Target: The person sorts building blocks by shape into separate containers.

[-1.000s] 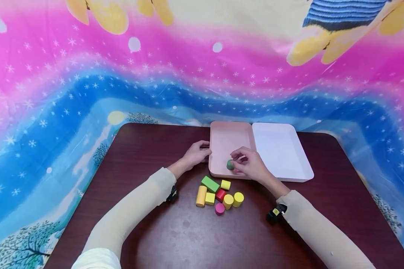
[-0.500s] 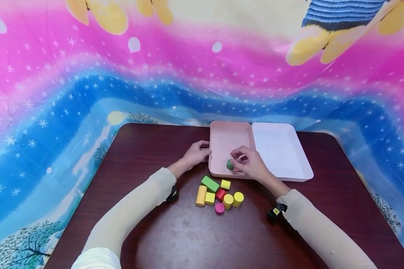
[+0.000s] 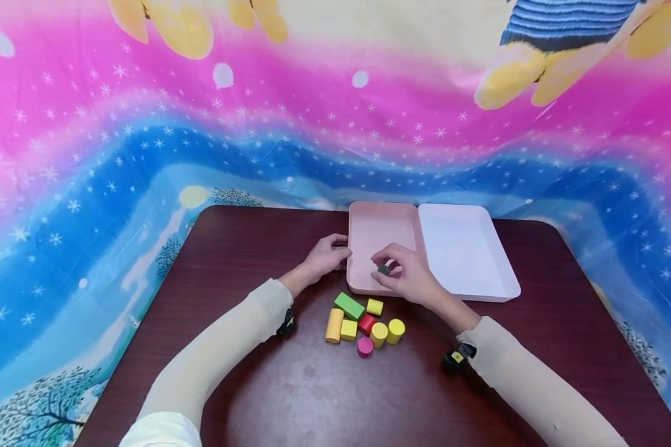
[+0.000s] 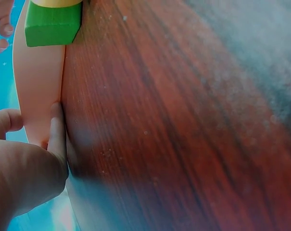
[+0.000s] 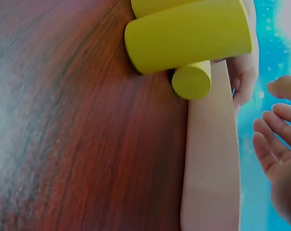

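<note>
Over the near part of the pink tray (image 3: 380, 226), my right hand (image 3: 408, 273) pinches a small dark green block (image 3: 384, 270) between thumb and fingers. The block is partly covered by the fingers and out of sight in the right wrist view, where the curled fingers of the right hand (image 5: 280, 139) show beyond the tray wall. My left hand (image 3: 325, 254) grips the left side of the pink tray. In the left wrist view one digit of the left hand (image 4: 30, 168) lies at the rim, another along the wall's lower edge.
A white tray (image 3: 466, 248) adjoins the pink one's right side. In front lie a green block (image 3: 349, 305), a red block (image 3: 366, 324), a yellow cube (image 3: 348, 329), a magenta cylinder (image 3: 365, 347) and several yellow cylinders (image 3: 395, 331). A patterned cloth (image 3: 313, 143) hangs behind the table.
My right hand has shifted slightly left and turned, its fingers now covering more of the small green block. The left hand, trays and loose blocks keep their places.
</note>
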`<act>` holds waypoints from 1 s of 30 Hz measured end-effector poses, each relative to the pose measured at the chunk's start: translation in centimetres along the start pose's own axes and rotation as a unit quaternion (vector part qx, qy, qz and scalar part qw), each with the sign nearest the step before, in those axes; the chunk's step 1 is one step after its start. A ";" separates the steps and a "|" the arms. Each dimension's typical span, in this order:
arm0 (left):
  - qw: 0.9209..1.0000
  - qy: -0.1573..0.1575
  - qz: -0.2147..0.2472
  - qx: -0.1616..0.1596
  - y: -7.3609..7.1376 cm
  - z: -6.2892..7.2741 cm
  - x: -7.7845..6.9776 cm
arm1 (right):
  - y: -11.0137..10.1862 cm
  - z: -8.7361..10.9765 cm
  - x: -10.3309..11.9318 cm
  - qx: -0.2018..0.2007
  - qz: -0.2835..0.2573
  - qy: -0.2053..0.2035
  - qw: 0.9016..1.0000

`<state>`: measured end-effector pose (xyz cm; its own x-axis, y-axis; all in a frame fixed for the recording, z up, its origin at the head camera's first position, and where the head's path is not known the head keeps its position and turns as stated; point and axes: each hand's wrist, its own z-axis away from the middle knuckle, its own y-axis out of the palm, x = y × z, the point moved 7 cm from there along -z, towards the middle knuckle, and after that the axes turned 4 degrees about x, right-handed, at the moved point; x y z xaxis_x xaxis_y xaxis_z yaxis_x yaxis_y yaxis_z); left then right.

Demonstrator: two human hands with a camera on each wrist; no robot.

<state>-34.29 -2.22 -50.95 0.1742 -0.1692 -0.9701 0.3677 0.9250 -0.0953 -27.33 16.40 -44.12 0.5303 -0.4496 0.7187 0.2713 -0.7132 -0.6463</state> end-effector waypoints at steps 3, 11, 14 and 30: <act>1.000 -0.001 0.012 0.004 0.0 0.0 0.1 | 0.3 0.0 0.5 0.004 0.005 -0.007 1.000; 1.000 -0.001 0.008 0.003 -0.1 0.1 0.2 | 1.1 -0.1 1.8 0.026 0.005 -0.026 0.999; 1.000 0.003 0.013 0.005 -0.1 0.0 0.2 | 1.4 0.0 2.1 0.030 0.015 -0.031 0.999; 1.000 0.004 0.023 0.004 -0.1 0.0 0.0 | 2.7 0.2 3.2 0.062 0.005 -0.053 0.997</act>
<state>-34.31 -2.30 -50.98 0.1843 -0.1233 -0.9751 0.3658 0.9294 -0.0484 -24.70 13.16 -43.65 0.6136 -0.3919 0.6855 0.3591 -0.6346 -0.6843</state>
